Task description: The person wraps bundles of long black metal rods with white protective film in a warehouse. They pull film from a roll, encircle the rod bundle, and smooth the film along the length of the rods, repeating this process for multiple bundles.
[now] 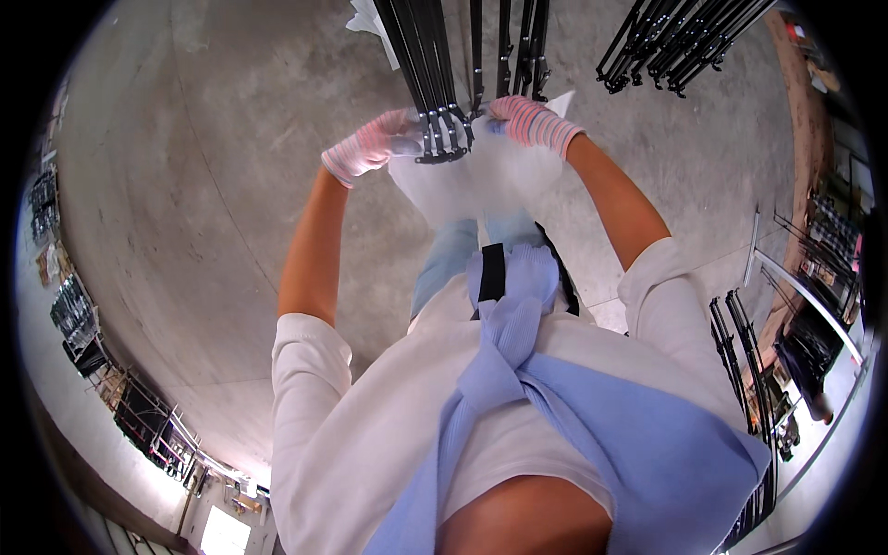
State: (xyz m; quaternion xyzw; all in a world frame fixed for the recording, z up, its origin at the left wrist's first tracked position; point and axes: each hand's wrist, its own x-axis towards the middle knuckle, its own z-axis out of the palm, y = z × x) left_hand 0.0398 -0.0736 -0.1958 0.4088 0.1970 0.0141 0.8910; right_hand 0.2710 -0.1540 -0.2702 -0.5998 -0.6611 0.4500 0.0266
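Observation:
My left hand, in a pink-and-grey striped knit glove, grips the left side of a thin, translucent white sheet. My right hand, gloved the same way, has its fingers closed on the sheet's upper right part. Between both hands, the lower ends of a bundle of black metal rods with small jointed fittings lie over the sheet. The sheet hangs in front of my legs, its lower part blurred. Which fingertips touch the rods I cannot make out.
More black rods stand just behind my right hand, and another bundle is at the far right. Beneath is a grey concrete floor. To my right are a metal rack and upright black rods. Racked goods line the left side.

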